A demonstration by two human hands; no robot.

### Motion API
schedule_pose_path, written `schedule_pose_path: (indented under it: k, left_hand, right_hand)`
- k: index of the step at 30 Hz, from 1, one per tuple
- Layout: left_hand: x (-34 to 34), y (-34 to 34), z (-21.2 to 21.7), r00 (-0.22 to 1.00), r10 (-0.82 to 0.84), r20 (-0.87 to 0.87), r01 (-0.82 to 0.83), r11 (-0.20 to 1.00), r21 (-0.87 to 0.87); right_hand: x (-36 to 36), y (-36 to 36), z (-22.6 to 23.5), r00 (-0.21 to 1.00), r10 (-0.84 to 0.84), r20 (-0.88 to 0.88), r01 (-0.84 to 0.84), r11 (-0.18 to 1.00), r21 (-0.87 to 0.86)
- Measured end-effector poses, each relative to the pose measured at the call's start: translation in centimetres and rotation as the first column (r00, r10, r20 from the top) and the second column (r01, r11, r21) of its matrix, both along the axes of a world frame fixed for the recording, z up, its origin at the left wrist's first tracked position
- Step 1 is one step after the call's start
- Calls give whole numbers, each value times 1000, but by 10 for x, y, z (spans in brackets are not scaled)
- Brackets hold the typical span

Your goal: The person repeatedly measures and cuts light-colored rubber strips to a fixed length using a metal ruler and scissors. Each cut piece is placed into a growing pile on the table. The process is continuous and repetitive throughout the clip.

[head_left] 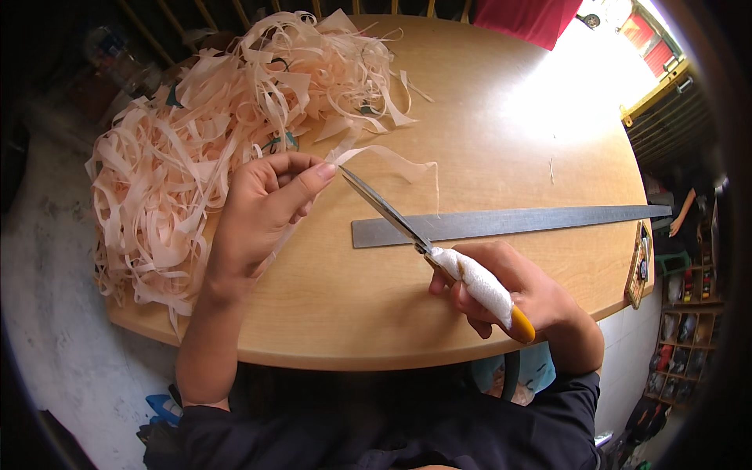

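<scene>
My left hand (274, 196) pinches a thin peach fabric strip (384, 153) between thumb and forefinger; its loose end trails to the right over the table. In my right hand (517, 286) is a pair of scissors (478, 282) with a yellow handle wrapped in white cloth. Their blades look closed, or nearly so, and the tips point up-left, close to my left thumb and the strip. A large tangled heap of peach fabric strips (180, 149) covers the table's left side and hangs over its edge. Small dark green scraps (283, 141) show among them.
A long steel ruler (501, 225) lies across the wooden table (313, 337), beneath the scissors. At the table's right edge is a small framed object (639, 266). Red cloth (523, 19) hangs at the far edge. Shelves with bins (685, 352) and another person's arm (684, 211) are to the right.
</scene>
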State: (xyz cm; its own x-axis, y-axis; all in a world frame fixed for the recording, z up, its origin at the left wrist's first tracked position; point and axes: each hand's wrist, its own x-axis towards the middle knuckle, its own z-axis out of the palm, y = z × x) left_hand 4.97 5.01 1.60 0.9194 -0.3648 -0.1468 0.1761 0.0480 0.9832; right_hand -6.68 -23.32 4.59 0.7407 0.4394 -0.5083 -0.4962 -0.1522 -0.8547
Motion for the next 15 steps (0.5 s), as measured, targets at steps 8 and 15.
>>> schedule_pose_path:
  k: [8, 15]
  left_hand:
    - [-5, -7, 0, 999, -53, -4, 53, 998, 32]
    - [-6, -9, -1, 1000, -13, 24, 13, 1000, 18]
  right_hand:
    - [3, 8, 2, 993, 3, 118, 7, 997, -81]
    - [4, 13, 3, 995, -19, 97, 29, 995, -99]
